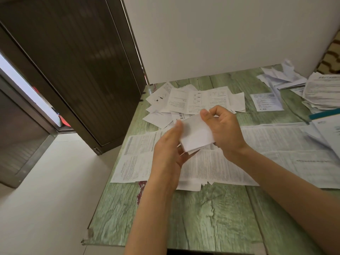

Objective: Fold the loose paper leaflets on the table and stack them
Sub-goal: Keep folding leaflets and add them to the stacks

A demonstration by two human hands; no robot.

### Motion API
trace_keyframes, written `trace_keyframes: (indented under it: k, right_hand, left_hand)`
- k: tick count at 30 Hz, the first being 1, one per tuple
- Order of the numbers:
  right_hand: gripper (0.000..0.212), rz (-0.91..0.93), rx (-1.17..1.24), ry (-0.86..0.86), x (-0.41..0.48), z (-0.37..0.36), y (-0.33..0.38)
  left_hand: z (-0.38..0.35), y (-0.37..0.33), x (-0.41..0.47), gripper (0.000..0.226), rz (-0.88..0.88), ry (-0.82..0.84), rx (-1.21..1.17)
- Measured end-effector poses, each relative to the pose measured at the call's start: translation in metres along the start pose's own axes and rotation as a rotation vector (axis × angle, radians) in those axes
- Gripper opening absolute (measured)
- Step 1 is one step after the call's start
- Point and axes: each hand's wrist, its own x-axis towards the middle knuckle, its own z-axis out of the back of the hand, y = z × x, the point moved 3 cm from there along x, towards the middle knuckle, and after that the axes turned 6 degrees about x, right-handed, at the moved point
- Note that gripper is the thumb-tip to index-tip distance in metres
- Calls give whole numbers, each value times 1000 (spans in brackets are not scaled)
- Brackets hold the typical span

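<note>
Across the frame's lower half runs a green wood-grain table [202,214], its far edge against a pale wall [220,34]. To the left stands a dark ribbed door [73,61] above a light floor [46,199].

Large printed sheets [239,162] lie unfolded and overlapping across the table's middle, reaching from its left edge to the right of the frame. At the far right rests a thick stack [322,89] of printed papers, with crumpled sheets [283,74] just behind it and a teal-edged booklet [323,114] in front. Near the far edge, a loose pile of leaflets [195,100] lies spread open, some showing small diagrams. A lone small leaflet [266,102] lies flat between that pile and the stack.

Both hands are raised above the large sheets, holding one folded leaflet [196,135] between them, clear of the table. The left hand [165,150] grips its left end, thumb on top and fingers underneath. The right hand [224,129] grips the far right end, thumb pressed on the upper corner and fingers curled behind. Its blank white side faces up, and layered edges show at the near corner.
</note>
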Motion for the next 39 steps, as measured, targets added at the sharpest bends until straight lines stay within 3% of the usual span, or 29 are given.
trace_keyframes:
  k: [5,10,15,17,21,24,27,30,32,35,37,39]
  right_hand:
    - [24,8,-4,24,-1,-2,-5]
    - [24,-154,-58,103,5,5,-11]
    - [12,-332,-71,370,11,9,-10]
    - [16,-335,-100,383,16,16,-6]
    - [34,-211,-54,94,35,43,3]
    - [17,-7,-33,-195,46,70,15]
    - [4,334,-151,-512,48,96,30]
    - [11,521,-242,-726,50,113,31]
    - [23,430,-323,-772,60,126,17]
    - [32,45,-515,-680,73,139,-13]
    - [31,-133,-668,-607,73,142,-25]
    - [23,-184,-805,-563,72,142,-26]
  left_hand:
    - [0,5,-4,8,-6,-56,149]
    - [2,1,-1,14,-150,-167,324]
    - [2,1,2,19,-173,-276,328]
    - [-2,2,3,14,-147,-252,299]
    - [-11,4,3,14,-125,-191,303]
    - [-21,5,1,15,-134,-124,349]
    - [-33,7,0,15,-143,-73,369]
    - [-39,9,-1,15,-150,-56,372]
    - [-42,11,0,15,-145,-49,372]
    - [-47,12,0,15,-137,-41,374]
    - [-49,14,0,15,-133,-34,375]
    - [-49,14,-1,15,-134,-32,379]
